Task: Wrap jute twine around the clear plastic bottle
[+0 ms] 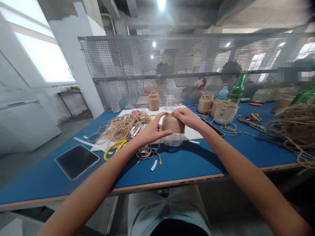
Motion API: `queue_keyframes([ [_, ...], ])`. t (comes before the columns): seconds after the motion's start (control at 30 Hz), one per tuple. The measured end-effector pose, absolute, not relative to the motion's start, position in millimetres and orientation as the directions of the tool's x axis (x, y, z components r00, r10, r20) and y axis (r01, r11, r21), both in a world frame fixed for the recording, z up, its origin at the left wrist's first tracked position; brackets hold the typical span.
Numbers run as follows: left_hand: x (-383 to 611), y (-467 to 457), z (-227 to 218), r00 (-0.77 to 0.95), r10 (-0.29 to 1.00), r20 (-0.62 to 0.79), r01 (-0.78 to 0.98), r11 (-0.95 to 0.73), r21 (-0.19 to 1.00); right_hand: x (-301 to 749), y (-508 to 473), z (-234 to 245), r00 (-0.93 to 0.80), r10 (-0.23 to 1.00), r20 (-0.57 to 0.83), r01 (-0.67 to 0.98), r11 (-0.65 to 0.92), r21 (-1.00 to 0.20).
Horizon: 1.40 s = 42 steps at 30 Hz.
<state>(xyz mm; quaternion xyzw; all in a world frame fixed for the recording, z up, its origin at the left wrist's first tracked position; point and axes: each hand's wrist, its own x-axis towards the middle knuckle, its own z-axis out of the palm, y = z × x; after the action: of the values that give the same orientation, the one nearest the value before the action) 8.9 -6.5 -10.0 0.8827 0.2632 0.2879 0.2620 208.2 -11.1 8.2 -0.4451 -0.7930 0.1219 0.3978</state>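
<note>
A clear glass jar [173, 131] stands on the blue table [192, 164], its upper part wrapped in tan twine. My left hand [150, 131] presses its fingers against the left side of the wrapped jar. From the right, my right hand [187, 118] grips the jar's top edge, fingers curled over the twine. A loose heap of twine [123, 126] lies just left of my left hand. Yellow-handled scissors [115, 146] rest beside it.
A dark tablet [77, 161] lies at the near left. Twine-wrapped jars [154, 101] [205, 102] and a green bottle [237, 87] stand farther back. A tangle of twine [295, 127] fills the right side. Behind the perforated metal screen [187, 62] other people sit.
</note>
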Motion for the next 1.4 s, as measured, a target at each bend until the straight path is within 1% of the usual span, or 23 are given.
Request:
queue_keyframes([
  [0.13,9,-6,-11,0.720,0.595,0.357,0.258,-0.707,0.658,214,-9,5,-0.268,0.837,0.478,0.490,0.545,-0.680],
  [0.3,9,-3,-11,0.731,0.589,0.346,0.266,-0.712,0.650,213,-8,1,-0.213,0.847,0.487,0.404,0.530,-0.746],
  [0.5,3,7,-11,0.727,0.576,0.374,0.338,-0.774,0.534,216,-5,-1,-0.206,0.855,0.476,0.313,0.518,-0.796],
  [0.63,1,11,-9,0.698,0.568,0.436,0.331,-0.796,0.507,219,-3,-2,-0.203,0.858,0.472,0.262,0.512,-0.818],
  [0.73,1,10,-8,0.696,0.563,0.445,0.346,-0.807,0.479,218,-3,-2,-0.211,0.864,0.458,0.256,0.501,-0.827],
  [0.9,-1,8,-6,0.701,0.548,0.457,0.413,-0.834,0.367,219,-2,-3,-0.209,0.870,0.448,0.267,0.491,-0.829],
  [1.07,-3,9,-3,0.686,0.541,0.487,0.451,-0.841,0.299,221,-1,-3,-0.196,0.873,0.447,0.283,0.486,-0.827],
  [1.13,-4,9,-4,0.697,0.508,0.507,0.469,-0.857,0.213,221,0,-4,-0.188,0.879,0.438,0.301,0.476,-0.826],
  [1.23,-5,10,-8,0.708,0.419,0.568,0.529,-0.848,-0.035,220,0,-4,-0.163,0.892,0.421,0.335,0.452,-0.827],
  [1.3,-6,11,-10,0.735,0.342,0.586,0.536,-0.822,-0.193,221,1,-5,-0.146,0.899,0.413,0.352,0.438,-0.827],
  [1.33,-6,11,-11,0.747,0.308,0.589,0.528,-0.813,-0.246,221,2,-5,-0.141,0.900,0.411,0.358,0.434,-0.827],
  [1.4,-6,10,-12,0.755,0.262,0.601,0.516,-0.803,-0.298,221,2,-5,-0.142,0.902,0.408,0.366,0.431,-0.825],
])
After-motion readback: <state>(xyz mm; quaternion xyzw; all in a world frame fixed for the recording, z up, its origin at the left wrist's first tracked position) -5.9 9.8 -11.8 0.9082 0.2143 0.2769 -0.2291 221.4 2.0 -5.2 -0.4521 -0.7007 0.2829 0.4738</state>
